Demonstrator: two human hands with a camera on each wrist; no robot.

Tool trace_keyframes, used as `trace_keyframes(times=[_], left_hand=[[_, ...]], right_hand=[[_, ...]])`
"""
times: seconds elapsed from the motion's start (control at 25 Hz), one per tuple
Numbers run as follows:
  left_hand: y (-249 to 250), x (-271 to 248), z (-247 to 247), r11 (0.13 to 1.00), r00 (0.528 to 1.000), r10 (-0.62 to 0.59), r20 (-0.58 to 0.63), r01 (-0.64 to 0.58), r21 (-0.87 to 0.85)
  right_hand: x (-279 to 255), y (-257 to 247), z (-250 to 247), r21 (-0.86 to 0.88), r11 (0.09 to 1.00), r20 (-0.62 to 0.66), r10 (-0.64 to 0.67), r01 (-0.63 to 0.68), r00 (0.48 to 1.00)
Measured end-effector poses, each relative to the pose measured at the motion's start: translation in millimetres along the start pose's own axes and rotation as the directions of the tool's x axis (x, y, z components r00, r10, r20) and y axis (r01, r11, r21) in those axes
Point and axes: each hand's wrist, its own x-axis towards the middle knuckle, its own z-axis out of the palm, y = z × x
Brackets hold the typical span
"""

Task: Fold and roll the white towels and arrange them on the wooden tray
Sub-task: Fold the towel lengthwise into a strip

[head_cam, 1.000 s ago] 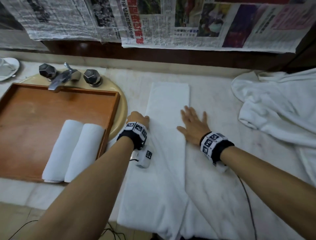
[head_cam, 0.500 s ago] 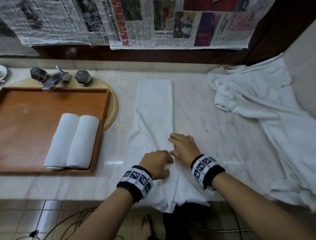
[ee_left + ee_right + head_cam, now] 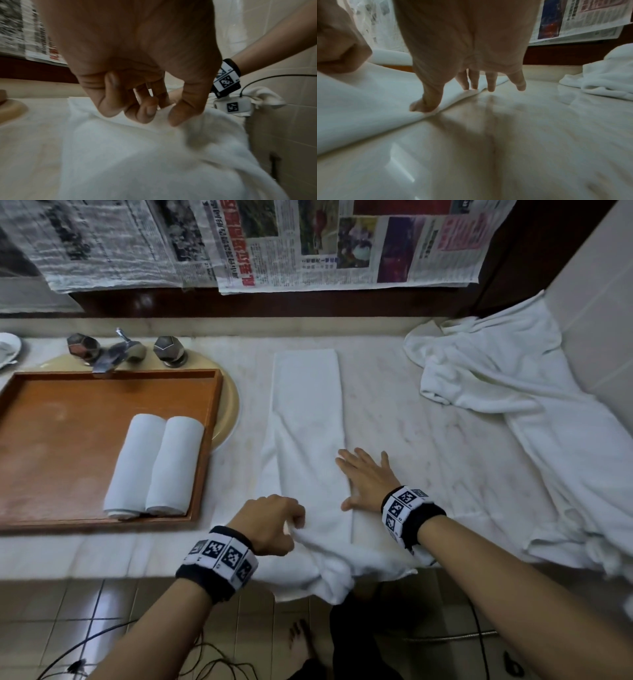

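1. Left wrist view: the left hand [image 3: 137, 75] has its fingers curled down, with the thumb and fingertips [image 3: 147, 112] pinching a raised fold of the folded towel [image 3: 137, 155].
2. In the head view, the left hand [image 3: 270, 523] sits in the lower centre of the frame and grips the near left part of the folded towel [image 3: 308, 422]. The cloth bunches below it and droops over the front edge of the tabletop [image 3: 428, 440].
3. The right hand [image 3: 368, 477] lies flat, fingers straight and spread, at the towel's right edge. The right wrist view shows the thumb [image 3: 426, 102] and two fingertips on the cloth edge and the outer fingers over the bare marble.
4. The folded towel runs as a long strip from the frame's centre toward the upper middle, its far end flat and squared.
5. At the left of the frame the wooden tray [image 3: 68, 412] rests over a sink, holding two rolled towels [image 3: 154, 465] side by side and touching, near its right wall.
6. Tap handles [image 3: 126, 350] stand beyond the tray's far rim.
7. A loose heap of white towels [image 3: 531, 412] fills the right side, well apart from the hands.
8. Newspaper sheets [image 3: 308, 241] hang along the top of the frame.
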Motion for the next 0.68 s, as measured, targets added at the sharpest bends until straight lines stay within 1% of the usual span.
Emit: trace_keyframes(times=[0.08,0.16,0.2,0.28,0.32,0.4,0.44,0.48,0.56,0.6,0.68], left_hand=[[20.2,1.0,14.4,0.997,0.995,0.08,0.053,-0.081,0.016],[38.4,4.6,26.9,0.986,0.982,0.166,0.089,-0.166,0.001],[41.3,5.2,30.6,0.98,0.977,0.199,0.072,-0.197,-0.03],[35.8,1.4,29.2,0.96,0.969,0.245,0.014,-0.24,-0.146],[31.7,-3.2,25.8,0.937,0.963,0.269,-0.033,-0.269,-0.222],[24.2,-15.9,15.1,0.864,0.949,0.293,-0.114,-0.313,-0.394],[21.2,-22.4,10.8,0.824,0.949,0.282,-0.142,-0.315,-0.47],[17.5,-27.5,10.0,0.796,0.958,0.234,-0.167,-0.287,-0.532],[11.6,-33.6,14.5,0.757,0.977,0.059,-0.203,-0.177,-0.63],[7.4,-34.8,22.7,0.749,0.977,-0.041,-0.211,-0.11,-0.654],[0.2,-37.6,41.9,0.727,0.963,-0.182,-0.198,-0.003,-0.686]], right_hand=[[-6.3,-6.6,5.5,0.025,0.999,-0.11,-0.043,0.046,0.993],[-13.8,-10.6,10.7,0.11,0.992,-0.153,-0.045,0.062,0.987],[-18.1,-11.9,12.4,0.159,0.986,-0.149,-0.029,0.053,0.988],[-24.4,-12.5,12.5,0.24,0.97,-0.124,0.005,0.025,0.992],[-27.9,-13.6,11.9,0.268,0.963,-0.109,0.019,0.011,0.994],[-33.4,-17.9,9.7,0.291,0.957,-0.082,0.04,-0.015,0.996],[-35.4,-20.0,8.8,0.293,0.956,-0.073,0.051,-0.027,0.996],[-37.7,-22.3,7.8,0.291,0.956,-0.067,0.06,-0.038,0.996],[-39.2,-23.7,9.0,0.283,0.957,-0.053,0.074,-0.056,0.996],[-38.6,-24.1,10.5,0.276,0.959,-0.043,0.077,-0.063,0.996],[-37.3,-24.2,14.1,0.269,0.961,-0.02,0.077,-0.069,0.997]])
